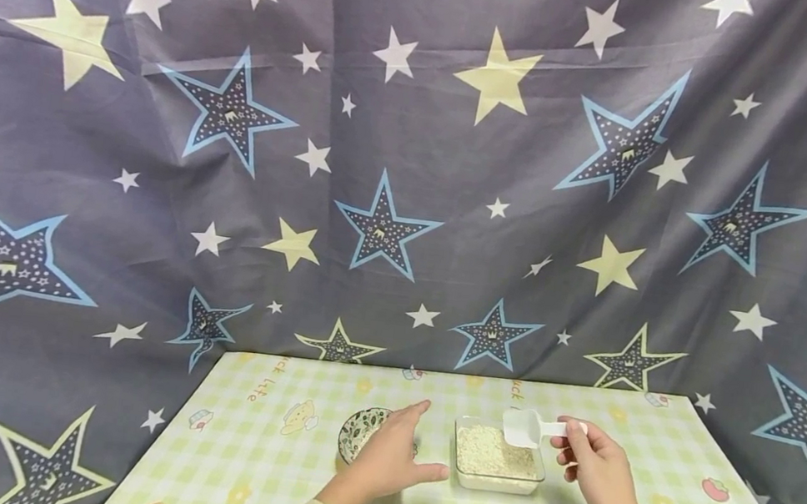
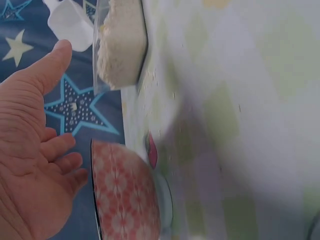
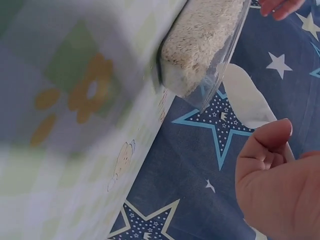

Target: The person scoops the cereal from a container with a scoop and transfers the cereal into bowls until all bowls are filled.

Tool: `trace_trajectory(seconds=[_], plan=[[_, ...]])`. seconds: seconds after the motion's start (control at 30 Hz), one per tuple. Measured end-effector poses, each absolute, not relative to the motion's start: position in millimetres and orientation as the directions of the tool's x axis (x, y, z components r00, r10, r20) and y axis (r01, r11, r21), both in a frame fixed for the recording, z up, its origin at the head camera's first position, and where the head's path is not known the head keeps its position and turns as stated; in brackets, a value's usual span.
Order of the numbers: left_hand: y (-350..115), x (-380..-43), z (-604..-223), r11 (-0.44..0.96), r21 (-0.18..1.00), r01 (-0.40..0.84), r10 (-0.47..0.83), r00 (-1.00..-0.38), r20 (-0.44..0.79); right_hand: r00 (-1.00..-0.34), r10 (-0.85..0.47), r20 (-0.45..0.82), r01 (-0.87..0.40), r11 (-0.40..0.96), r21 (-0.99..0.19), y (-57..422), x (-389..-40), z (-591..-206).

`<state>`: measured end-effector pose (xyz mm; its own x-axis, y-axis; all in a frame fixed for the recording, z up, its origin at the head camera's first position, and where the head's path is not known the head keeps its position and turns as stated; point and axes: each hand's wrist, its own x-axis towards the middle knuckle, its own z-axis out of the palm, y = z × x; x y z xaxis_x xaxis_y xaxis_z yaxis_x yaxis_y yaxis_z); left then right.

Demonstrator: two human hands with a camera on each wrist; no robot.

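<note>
My right hand (image 1: 598, 468) pinches the handle of a white plastic scoop (image 1: 521, 428) between thumb and fingers. The scoop hangs over the right back part of a clear rectangular container (image 1: 541, 471), which is filled with pale flakes (image 1: 481, 451) that look like oats. Whether the scoop holds anything cannot be seen. My left hand (image 1: 389, 456) hovers with thumb and fingers spread, holding nothing. It partly covers a bowl (image 1: 350, 439) with a leafy inside; in the left wrist view that bowl's outside (image 2: 125, 195) is pink and flowered. Some pale contents show inside it.
A green-and-white checked cloth (image 1: 259, 444) with cartoon prints covers the table. Behind the table's back edge hangs a dark grey-blue curtain (image 1: 417, 144) printed with stars. The bowl stands left of the container, with a small gap between them.
</note>
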<state>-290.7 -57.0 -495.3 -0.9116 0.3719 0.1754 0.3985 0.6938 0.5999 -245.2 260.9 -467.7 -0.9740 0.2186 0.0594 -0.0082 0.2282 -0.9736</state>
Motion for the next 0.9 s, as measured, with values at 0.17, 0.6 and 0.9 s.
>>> trace_trajectory(seconds=[0.17,0.6,0.9], plan=[[-45,-295,-498,0.709,0.591,0.386,0.377,-0.915,0.145,-0.965,0.187,0.183,-0.103,0.374,-0.922,258,-246,-469],[-33,-299,-503,0.732,0.558,0.391,0.377,-0.915,0.147,-0.948,0.157,0.277,-0.159,0.519,-0.839,255,-245,-465],[-23,-300,-503,0.728,0.554,0.404,0.388,-0.909,0.153,-0.954,0.146,0.26,-0.138,0.557,-0.819,259,-247,-464]])
